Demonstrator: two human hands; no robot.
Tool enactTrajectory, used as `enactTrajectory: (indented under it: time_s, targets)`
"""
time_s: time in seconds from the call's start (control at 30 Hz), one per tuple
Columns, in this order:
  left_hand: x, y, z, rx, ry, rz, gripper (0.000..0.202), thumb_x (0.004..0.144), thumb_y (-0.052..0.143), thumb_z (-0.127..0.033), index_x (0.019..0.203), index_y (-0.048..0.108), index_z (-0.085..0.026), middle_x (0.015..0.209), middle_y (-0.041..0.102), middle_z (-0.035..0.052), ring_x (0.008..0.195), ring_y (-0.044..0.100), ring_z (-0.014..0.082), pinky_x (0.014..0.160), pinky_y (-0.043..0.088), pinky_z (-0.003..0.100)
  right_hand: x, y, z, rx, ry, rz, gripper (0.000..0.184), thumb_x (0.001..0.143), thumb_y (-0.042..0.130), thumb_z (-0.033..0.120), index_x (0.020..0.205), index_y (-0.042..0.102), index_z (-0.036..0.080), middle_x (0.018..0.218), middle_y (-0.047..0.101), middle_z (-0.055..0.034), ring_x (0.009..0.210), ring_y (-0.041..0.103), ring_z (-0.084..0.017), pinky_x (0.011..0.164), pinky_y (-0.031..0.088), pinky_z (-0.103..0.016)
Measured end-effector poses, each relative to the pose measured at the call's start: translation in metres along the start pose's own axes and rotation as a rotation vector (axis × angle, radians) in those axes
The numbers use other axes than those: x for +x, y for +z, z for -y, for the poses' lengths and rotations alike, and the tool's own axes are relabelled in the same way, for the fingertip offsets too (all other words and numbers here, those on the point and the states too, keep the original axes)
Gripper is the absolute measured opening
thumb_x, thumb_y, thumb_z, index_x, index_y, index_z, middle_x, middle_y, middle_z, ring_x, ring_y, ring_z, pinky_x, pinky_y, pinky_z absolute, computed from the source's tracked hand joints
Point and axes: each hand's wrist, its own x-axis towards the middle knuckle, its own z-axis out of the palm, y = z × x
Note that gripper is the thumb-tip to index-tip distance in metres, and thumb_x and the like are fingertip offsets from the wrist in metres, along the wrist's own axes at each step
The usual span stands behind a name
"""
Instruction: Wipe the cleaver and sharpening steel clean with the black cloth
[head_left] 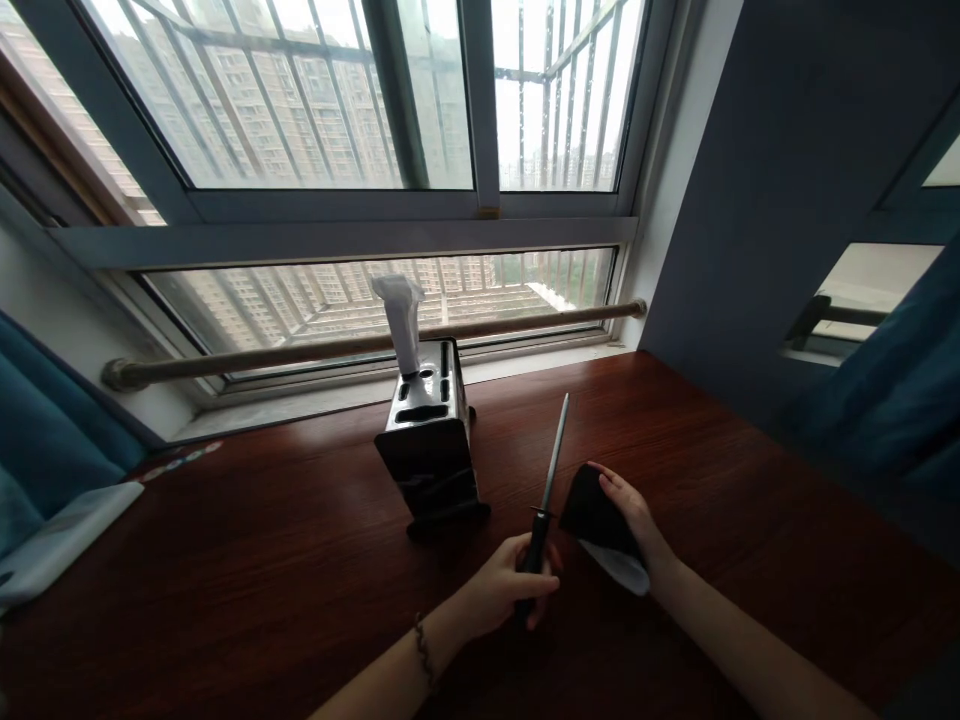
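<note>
My left hand [506, 590] is closed round the black handle of a honing steel [553, 455], whose thin rod points up and away from me. My right hand [634, 515] grips a dark cloth [592, 515] with a pale underside, just right of the steel's handle. A black metal knife block [429, 440] stands on the dark wooden table [225, 560] just beyond and left of the steel. One white knife handle [401, 320] sticks up from a slot at its top.
A large window with a wooden rail [375, 345] runs along the far edge of the table. Blue fabric and a pale pad [60, 540] lie at the left edge. A dark blue wall and a blue curtain [892, 400] close in the right side.
</note>
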Motion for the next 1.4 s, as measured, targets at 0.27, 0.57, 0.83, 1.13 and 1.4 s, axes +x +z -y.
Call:
enactTrajectory:
  time_s: [0.27, 0.57, 0.83, 1.13, 1.4]
  targets:
    - [-0.002, 0.005, 0.004, 0.103, 0.031, -0.008, 0.031, 0.071, 0.07, -0.021, 0.091, 0.048, -0.012, 0.055, 0.054, -0.0047, 0.036, 0.049, 0.0069, 0.032, 0.037, 0.015, -0.025, 0.022, -0.023, 0.081, 0.207, 0.259, 0.024, 0.079, 0.064, 0.038, 0.087, 0.063, 0.015, 0.073, 0.064, -0.0029, 0.06, 0.058, -0.012, 0.056, 0.046, -0.023]
    - [-0.005, -0.001, 0.001, 0.086, -0.062, 0.046, 0.027, 0.066, 0.072, -0.019, 0.084, 0.053, -0.011, 0.062, 0.056, -0.0017, 0.04, 0.052, 0.0074, 0.035, 0.042, 0.016, -0.016, 0.009, -0.025, -0.011, 0.271, 0.196, 0.028, 0.061, 0.08, 0.027, 0.076, 0.065, 0.009, 0.072, 0.067, -0.0076, 0.062, 0.063, -0.015, 0.06, 0.049, -0.025]
    - [-0.002, -0.003, -0.002, -0.015, -0.067, 0.082, 0.022, 0.064, 0.069, -0.017, 0.079, 0.055, -0.011, 0.049, 0.052, -0.0026, 0.039, 0.053, 0.0114, 0.036, 0.043, 0.019, 0.006, -0.01, -0.006, -0.119, -0.026, -0.27, 0.031, 0.072, 0.069, 0.044, 0.085, 0.06, 0.018, 0.073, 0.064, -0.0036, 0.063, 0.061, -0.018, 0.061, 0.051, -0.031]
    - [0.002, -0.007, 0.005, -0.088, -0.023, 0.111, 0.017, 0.06, 0.06, -0.008, 0.077, 0.059, -0.009, 0.047, 0.053, -0.0009, 0.038, 0.053, 0.0124, 0.038, 0.041, 0.02, -0.001, -0.018, -0.007, -1.374, -0.934, 0.28, 0.057, 0.077, 0.04, 0.002, 0.125, 0.052, 0.03, 0.118, 0.048, -0.0073, 0.108, 0.045, -0.025, 0.093, 0.039, -0.045]
    - [0.002, -0.004, 0.006, -0.132, 0.016, 0.049, 0.016, 0.058, 0.058, -0.009, 0.075, 0.059, -0.007, 0.043, 0.051, -0.001, 0.036, 0.053, 0.0136, 0.038, 0.041, 0.021, -0.014, -0.009, -0.008, -1.139, -0.766, 0.354, 0.052, 0.083, 0.053, 0.018, 0.131, 0.033, 0.022, 0.128, 0.051, -0.011, 0.117, 0.048, -0.024, 0.097, 0.039, -0.04]
